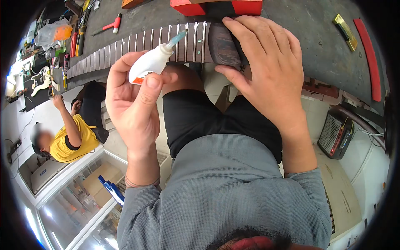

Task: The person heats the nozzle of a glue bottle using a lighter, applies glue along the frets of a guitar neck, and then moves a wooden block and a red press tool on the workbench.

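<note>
A guitar neck (137, 46) with a dark fretboard and silver frets lies across the bench, its wide end toward the right. My left hand (135, 98) is closed around a small white glue bottle (151, 63), whose clear bluish nozzle points up and right over the frets near the wide end. My right hand (266, 62) lies spread over the dark end piece (224, 45) of the neck, thumb on the near side and fingers on the far side. Whether the nozzle tip touches the fretboard is hard to tell.
Beyond the neck are a red block (216, 7) and a red-handled hammer (115, 24). A yellow-edged block (345, 32) and red strip (367, 60) lie right. At left, a person in yellow (75, 137) works near a white guitar body (40, 83).
</note>
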Tool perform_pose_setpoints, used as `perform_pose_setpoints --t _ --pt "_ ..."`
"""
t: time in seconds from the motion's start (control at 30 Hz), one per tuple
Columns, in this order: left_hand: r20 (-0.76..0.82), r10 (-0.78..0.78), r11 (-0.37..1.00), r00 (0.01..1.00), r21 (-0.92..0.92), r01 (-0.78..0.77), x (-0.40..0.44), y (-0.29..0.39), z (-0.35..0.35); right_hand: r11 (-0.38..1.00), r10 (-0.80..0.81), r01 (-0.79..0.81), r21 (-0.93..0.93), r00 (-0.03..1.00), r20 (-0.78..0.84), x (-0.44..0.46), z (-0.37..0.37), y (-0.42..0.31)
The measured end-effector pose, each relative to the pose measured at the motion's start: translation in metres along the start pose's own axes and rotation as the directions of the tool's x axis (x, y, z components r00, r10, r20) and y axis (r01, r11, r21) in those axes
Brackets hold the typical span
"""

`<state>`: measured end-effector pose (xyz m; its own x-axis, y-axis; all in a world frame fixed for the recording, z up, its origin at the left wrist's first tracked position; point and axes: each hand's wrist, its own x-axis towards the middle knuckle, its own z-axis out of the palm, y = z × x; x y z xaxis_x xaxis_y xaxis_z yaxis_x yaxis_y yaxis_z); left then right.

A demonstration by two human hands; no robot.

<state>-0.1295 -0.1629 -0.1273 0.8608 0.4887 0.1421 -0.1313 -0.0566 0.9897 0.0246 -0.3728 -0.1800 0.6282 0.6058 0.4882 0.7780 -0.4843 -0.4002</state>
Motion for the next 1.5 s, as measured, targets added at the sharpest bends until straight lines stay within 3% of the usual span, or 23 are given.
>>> perform_pose_setpoints --t 0.13,0.27,0.43,0.5,0.6,0.73,0.8,0.9,0.97,1.1,1.13,1.17,1.2,1.23,1.27,1.3,1.4,1.5 --pt "-0.105 0.127 0.946 0.986 0.312 -0.089 0.004 0.003 0.013 1.000 0.008 -0.008 0.016 1.000 -0.001 0.000 0.001 0.000" --pt "-0.089 0.179 0.934 0.980 0.329 -0.141 -0.001 -0.007 0.010 1.000 0.023 -0.024 0.021 1.000 0.019 0.002 -0.001 -0.002" --pt "-0.015 0.262 0.830 0.965 0.513 -0.217 0.004 -0.010 0.009 0.999 0.018 -0.019 0.036 1.000 0.021 0.002 0.002 0.000" --pt "-0.025 0.249 0.853 0.968 0.479 -0.207 0.006 -0.010 0.010 0.999 0.021 -0.023 0.043 0.999 0.050 0.003 0.000 0.000" --pt "-0.047 0.170 0.942 0.984 0.302 -0.148 0.004 -0.006 0.017 0.990 -0.002 -0.013 0.142 0.995 0.099 0.003 -0.011 0.004" --pt "0.091 0.059 0.995 0.994 -0.088 -0.051 -0.005 -0.010 0.015 0.973 -0.056 0.054 0.227 0.998 0.002 -0.002 -0.055 0.035" --pt "0.167 -0.016 0.969 0.986 -0.241 0.056 -0.012 -0.014 0.019 1.000 0.011 -0.011 0.003 0.992 -0.128 -0.002 -0.077 0.057" --pt "0.318 -0.081 0.856 0.945 -0.463 0.230 -0.016 -0.014 0.042 0.868 0.104 -0.247 -0.431 0.938 -0.330 0.009 -0.082 0.105" --pt "0.413 -0.109 0.711 0.904 -0.604 0.362 -0.020 -0.016 0.055 0.839 0.174 -0.269 -0.473 0.956 -0.235 0.009 -0.085 0.132" --pt "0.567 -0.088 0.558 0.819 -0.653 0.512 -0.012 -0.012 0.082 0.783 0.244 -0.264 -0.563 0.963 -0.113 0.006 -0.097 0.132" --pt "0.593 -0.066 0.522 0.803 -0.665 0.534 -0.008 -0.011 0.086 0.834 0.135 -0.209 -0.511 0.975 -0.177 -0.001 -0.101 0.125" --pt "0.595 -0.050 0.540 0.802 -0.660 0.523 -0.005 -0.011 0.091 0.909 0.307 -0.349 -0.229 0.931 -0.199 -0.007 -0.108 0.113" --pt "0.595 -0.038 0.557 0.802 -0.654 0.512 -0.001 -0.011 0.095 0.884 0.468 -0.462 0.074 0.868 -0.165 -0.014 -0.114 0.095" --pt "0.596 -0.029 0.574 0.802 -0.647 0.501 0.002 -0.012 0.099 0.759 0.602 -0.539 0.366 0.795 -0.078 -0.022 -0.119 0.080" --pt "0.595 0.000 0.598 0.803 -0.644 0.477 0.004 -0.015 0.102 0.717 0.567 -0.452 0.531 0.821 -0.066 -0.036 -0.116 0.076" --pt "0.569 0.002 0.677 0.822 -0.606 0.418 0.004 -0.013 0.107 0.660 0.561 -0.473 0.584 0.827 0.036 -0.048 -0.120 0.067" --pt "0.512 0.059 0.876 0.857 -0.437 0.201 0.004 -0.012 0.123 0.556 0.539 -0.479 0.679 0.830 0.143 -0.065 -0.128 0.029" --pt "0.505 0.088 0.932 0.859 -0.346 0.108 0.003 -0.004 0.134 0.559 0.507 -0.458 0.691 0.848 0.152 -0.077 -0.132 0.015"
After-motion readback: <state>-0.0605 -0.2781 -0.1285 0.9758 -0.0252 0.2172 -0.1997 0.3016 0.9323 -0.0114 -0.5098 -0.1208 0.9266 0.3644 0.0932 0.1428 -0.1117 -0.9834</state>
